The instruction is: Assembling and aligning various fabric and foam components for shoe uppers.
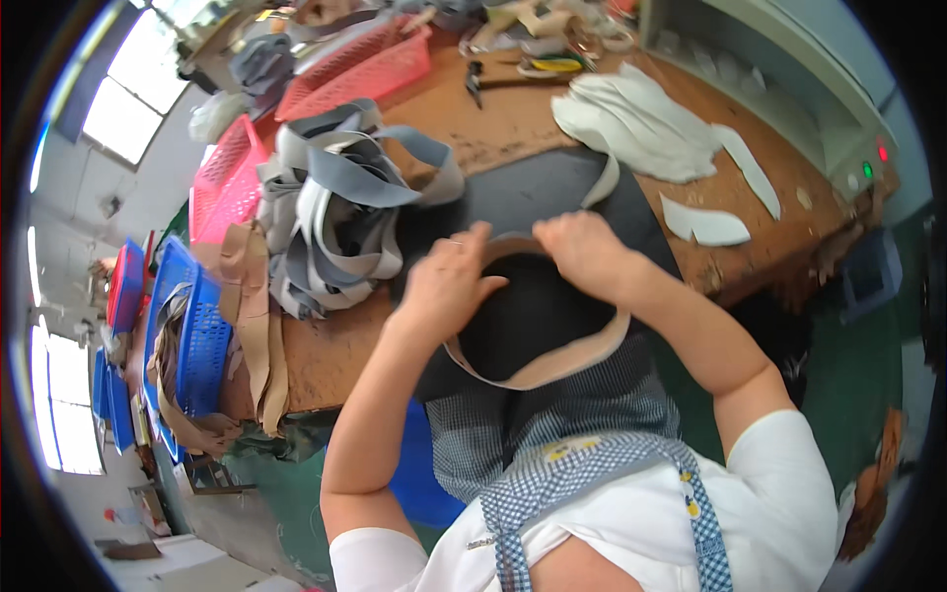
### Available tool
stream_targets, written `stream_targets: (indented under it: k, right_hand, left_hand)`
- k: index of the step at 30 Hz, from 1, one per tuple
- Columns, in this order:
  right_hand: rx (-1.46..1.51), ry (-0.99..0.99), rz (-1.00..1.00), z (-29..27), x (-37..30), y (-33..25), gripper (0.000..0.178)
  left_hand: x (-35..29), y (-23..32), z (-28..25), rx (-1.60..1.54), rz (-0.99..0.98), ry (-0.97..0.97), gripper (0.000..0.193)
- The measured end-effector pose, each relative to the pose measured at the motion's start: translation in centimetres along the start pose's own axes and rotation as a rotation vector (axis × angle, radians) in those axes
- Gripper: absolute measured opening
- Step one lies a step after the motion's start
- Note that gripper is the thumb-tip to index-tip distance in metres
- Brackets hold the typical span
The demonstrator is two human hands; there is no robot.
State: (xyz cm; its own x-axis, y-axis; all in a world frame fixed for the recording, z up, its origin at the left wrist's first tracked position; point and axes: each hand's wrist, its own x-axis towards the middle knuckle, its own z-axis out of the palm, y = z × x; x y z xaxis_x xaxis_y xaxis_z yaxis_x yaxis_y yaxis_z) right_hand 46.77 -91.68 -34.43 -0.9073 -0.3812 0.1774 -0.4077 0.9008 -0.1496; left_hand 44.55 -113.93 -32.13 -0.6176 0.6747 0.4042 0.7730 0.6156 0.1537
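Curving near the apron (pixel 582 464), the band (pixel 567 363) forms an open loop; left hand (pixel 444 281) and right hand (pixel 584 255) pinch its far side, apparently to keep it spread; beyond, grey straps (pixel 360 178) and white pieces (pixel 641 128) flank the black surface (pixel 513 192) on the tabletop (pixel 335 360), likely for easy reach.

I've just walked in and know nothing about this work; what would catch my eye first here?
Probably the beige loop at the centre, with the left hand and right hand at its far side. Next comes the tangled heap of grey and white strips to their left, then the bright blue basket farther left. White pieces lie overlapping on the table at the right.
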Motion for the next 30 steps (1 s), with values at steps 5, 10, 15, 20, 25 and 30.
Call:
stream_targets:
  k: [5, 10, 15, 20, 25, 30]
  right_hand:
    - [-0.063, 0.181, 0.039, -0.8, -1.4, 1.4, 0.017]
    - [0.175, 0.565, 0.049, -6.2, -1.3, -0.5, 0.017]
    - [0.346, 0.107, -0.293, -2.4, -3.1, -6.4, 0.043]
    - [0.238, 0.162, -0.363, 0.9, -4.5, -5.3, 0.014]
    - [0.397, 0.157, -0.443, -0.1, -3.1, -3.7, 0.017]
    - [0.479, 0.137, -0.526, -0.8, -3.9, -1.8, 0.012]
  left_hand:
    - [0.9, -0.4, 1.3, 0.118, -0.166, -0.358, 0.010]
    - [-0.8, -0.5, -1.1, 0.158, -0.513, -0.223, 0.024]
    - [-3.4, 2.2, -2.2, -0.099, -0.082, -0.028, 0.033]
    - [-5.9, 3.9, -2.6, -0.228, -0.055, -0.314, 0.016]
    - [-7.6, 3.0, -3.1, -0.310, -0.076, -0.154, 0.011]
    - [-9.1, 3.1, -4.8, -0.404, -0.179, -0.125, 0.011]
